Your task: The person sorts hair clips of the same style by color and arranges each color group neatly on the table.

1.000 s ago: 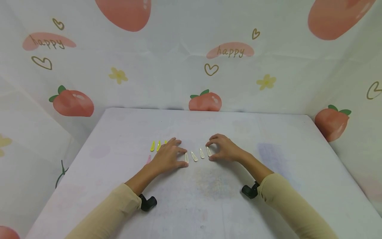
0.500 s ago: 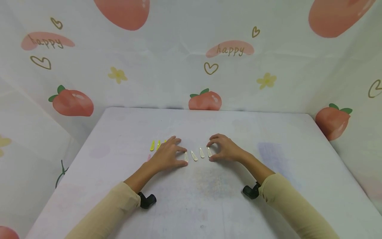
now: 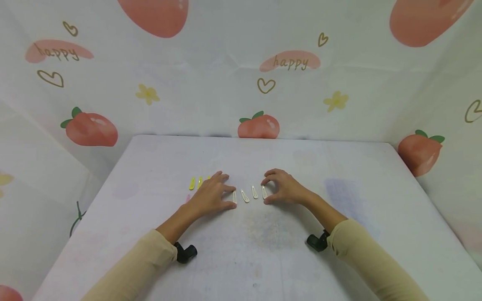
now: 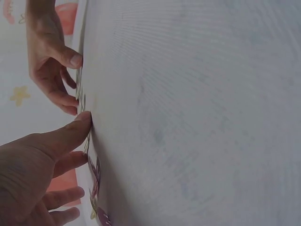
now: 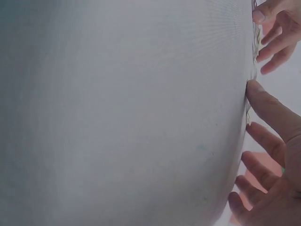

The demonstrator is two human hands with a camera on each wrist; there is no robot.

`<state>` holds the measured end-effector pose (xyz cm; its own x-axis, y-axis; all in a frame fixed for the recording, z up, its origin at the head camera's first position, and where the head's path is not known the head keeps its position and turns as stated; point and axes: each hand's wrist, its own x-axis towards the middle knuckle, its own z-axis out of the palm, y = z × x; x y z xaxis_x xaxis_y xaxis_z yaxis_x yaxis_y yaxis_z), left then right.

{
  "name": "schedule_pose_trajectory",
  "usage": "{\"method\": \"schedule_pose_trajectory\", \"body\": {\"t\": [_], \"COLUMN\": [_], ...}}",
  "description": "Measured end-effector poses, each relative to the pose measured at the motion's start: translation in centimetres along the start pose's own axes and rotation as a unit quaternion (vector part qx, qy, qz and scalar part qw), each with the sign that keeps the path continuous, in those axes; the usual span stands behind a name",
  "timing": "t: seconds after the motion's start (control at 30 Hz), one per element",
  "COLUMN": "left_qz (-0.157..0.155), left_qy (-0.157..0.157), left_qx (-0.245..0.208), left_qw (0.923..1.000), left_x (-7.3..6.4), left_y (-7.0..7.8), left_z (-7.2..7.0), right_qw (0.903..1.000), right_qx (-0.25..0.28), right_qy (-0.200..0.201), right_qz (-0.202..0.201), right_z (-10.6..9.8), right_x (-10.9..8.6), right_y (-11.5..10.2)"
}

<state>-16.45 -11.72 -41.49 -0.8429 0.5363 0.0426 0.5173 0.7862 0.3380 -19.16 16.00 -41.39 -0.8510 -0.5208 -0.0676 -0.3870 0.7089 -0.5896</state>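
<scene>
Four slim white snap hair clips lie in a row at the table's middle, seen in the head view. My left hand [image 3: 208, 193] has thumb and index fingertips at the two ends of the leftmost white hair clip [image 3: 234, 197]. At the other end of the row, my right hand [image 3: 284, 188] pinches the rightmost white hair clip [image 3: 264, 192] lengthwise in the same way. Between the hands lie a tilted white hair clip [image 3: 245, 196] and another beside it [image 3: 254, 192]. In the wrist views the clips show only edge-on, thin along the tabletop.
Yellow hair clips [image 3: 192, 183] and a pink hair clip [image 3: 188, 198] lie left of and partly behind my left hand. The white table [image 3: 263, 259] ends at a cloth backdrop [image 3: 211, 67] printed with fruit. A green cord [image 3: 79, 217] hangs beyond the left edge.
The rightmost white clip has shifted slightly right and stands a little straighter in my right hand's fingers. My left hand and its clip have barely moved; the head view tilts slightly.
</scene>
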Motion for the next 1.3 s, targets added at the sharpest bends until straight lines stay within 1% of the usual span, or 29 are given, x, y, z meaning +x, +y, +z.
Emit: {"method": "schedule_pose_trajectory", "body": {"t": [0.23, 0.5, 0.6, 0.77, 0.87, 0.97, 1.1, 1.17, 1.3], "left_qz": [0.004, -0.006, -0.008, -0.008, -0.012, -0.020, -0.017, -0.012, -0.013], "left_qy": [0.000, -0.007, 0.000, 0.023, 0.034, 0.045, 0.056, 0.058, 0.050], "left_qx": [-0.010, -0.004, 0.000, 0.006, 0.015, 0.025, 0.025, 0.020, 0.013], "left_qw": [0.9999, 0.9999, 1.0000, 0.9997, 0.9992, 0.9985, 0.9980, 0.9980, 0.9986], "left_x": [0.1, 0.4, 0.7, 1.1, 1.3, 1.4, 1.4, 1.4, 1.5], "left_y": [0.2, 0.5, 0.7, 1.5, 2.0, 2.2, 2.2, 2.1, 2.0], "left_z": [0.0, 0.1, 0.4, 1.0, 1.3, 1.6, 1.8, 1.8, 1.9], "right_qw": [0.9999, 0.9997, 0.9993, 0.9976, 0.9967, 0.9963, 0.9964, 0.9968, 0.9977], "right_qx": [-0.010, 0.004, -0.005, -0.029, -0.039, -0.045, -0.050, -0.049, -0.043], "right_qy": [0.004, -0.006, -0.002, 0.007, 0.011, 0.013, 0.016, 0.017, 0.014], "right_qz": [-0.013, -0.025, -0.036, -0.062, -0.070, -0.071, -0.066, -0.061, -0.050], "right_z": [0.0, 0.3, 0.6, 1.1, 1.4, 1.6, 1.7, 1.7, 1.7], "right_x": [0.1, 0.6, 0.8, 1.2, 1.4, 1.6, 1.7, 1.7, 1.6], "right_y": [0.0, -0.1, -0.2, -0.5, -0.6, -0.7, -0.7, -0.7, -0.8]}}
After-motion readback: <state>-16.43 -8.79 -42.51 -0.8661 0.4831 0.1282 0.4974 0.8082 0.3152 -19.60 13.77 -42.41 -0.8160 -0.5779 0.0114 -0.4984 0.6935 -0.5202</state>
